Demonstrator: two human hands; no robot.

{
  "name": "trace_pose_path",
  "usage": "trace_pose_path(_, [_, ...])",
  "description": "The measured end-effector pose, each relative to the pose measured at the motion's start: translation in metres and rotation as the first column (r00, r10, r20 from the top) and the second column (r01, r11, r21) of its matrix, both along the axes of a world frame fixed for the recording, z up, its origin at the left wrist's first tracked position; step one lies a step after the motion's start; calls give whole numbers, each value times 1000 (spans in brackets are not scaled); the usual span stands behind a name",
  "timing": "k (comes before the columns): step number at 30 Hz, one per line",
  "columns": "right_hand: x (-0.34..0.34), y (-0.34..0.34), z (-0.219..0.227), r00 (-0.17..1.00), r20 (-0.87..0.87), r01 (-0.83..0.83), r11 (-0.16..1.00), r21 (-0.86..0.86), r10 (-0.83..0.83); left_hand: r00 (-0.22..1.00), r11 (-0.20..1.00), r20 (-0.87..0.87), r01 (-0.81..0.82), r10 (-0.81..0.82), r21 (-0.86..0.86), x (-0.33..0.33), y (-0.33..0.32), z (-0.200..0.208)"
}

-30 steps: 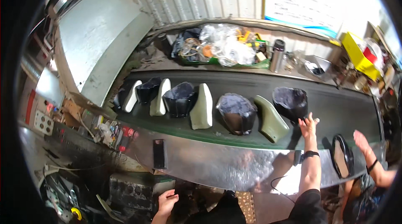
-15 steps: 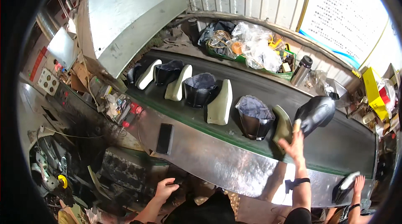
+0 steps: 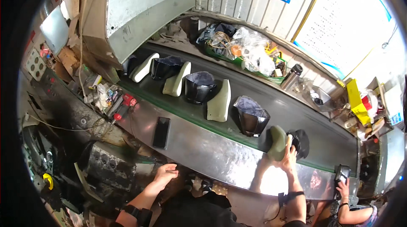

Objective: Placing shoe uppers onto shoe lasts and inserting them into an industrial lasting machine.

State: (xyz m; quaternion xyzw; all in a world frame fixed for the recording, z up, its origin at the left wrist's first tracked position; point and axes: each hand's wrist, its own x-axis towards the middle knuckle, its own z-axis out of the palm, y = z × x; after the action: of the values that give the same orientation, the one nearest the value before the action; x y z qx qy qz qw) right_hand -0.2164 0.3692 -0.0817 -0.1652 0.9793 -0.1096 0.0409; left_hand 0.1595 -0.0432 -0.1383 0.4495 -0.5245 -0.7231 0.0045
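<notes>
My right hand [image 3: 289, 159] is at the near edge of the dark conveyor belt, its fingers closed against the left side of a black boot upper [image 3: 302, 144]. Just left of that hand an olive-green sole [image 3: 277, 142] stands on end. Over the floor in front of the metal ledge, my left hand [image 3: 164, 176] holds nothing, its fingers loosely bent and thumb apart. Further left along the belt, a fleece-lined black boot upper [image 3: 252, 116], a pale sole [image 3: 219, 102], another black upper [image 3: 200, 87] and more such pieces stand in a row.
A black phone [image 3: 161, 132] lies on the shiny metal ledge [image 3: 203, 150]. Another person's hand [image 3: 343, 188] holds a black shoe [image 3: 341, 173] at the ledge's right end. Behind the belt are a green bin [image 3: 277, 78] and a steel flask [image 3: 292, 76]. A metal hood [image 3: 148, 11] covers the belt's far left.
My right hand and the black boot upper have come nearer the belt's front edge, and the upper has turned. The view has shifted. The other person's shoe is now held upright.
</notes>
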Motion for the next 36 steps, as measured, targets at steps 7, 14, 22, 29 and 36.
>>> trace_pose_path(7, [122,-4,3,966,146,232,964,-131,-213,924,915,-203,360,-324,179,-111,60,-9])
trace_pose_path(14, [221,-61,26,959,240,239,883,-404,-150,930,406,-335,368,-153,836,-165,175,20])
trace_pose_path(22, [257,-5,93,820,253,440,281,-853,-513,872,704,-337,487,-356,517,-143,129,41])
trace_pose_path(29, [236,19,1,555,827,757,-466,-458,87,963,949,34,255,-266,184,-170,130,59])
trace_pose_path(36, [243,25,-16,590,805,762,-369,-532,60,986,991,102,131,-130,0,-173,141,17])
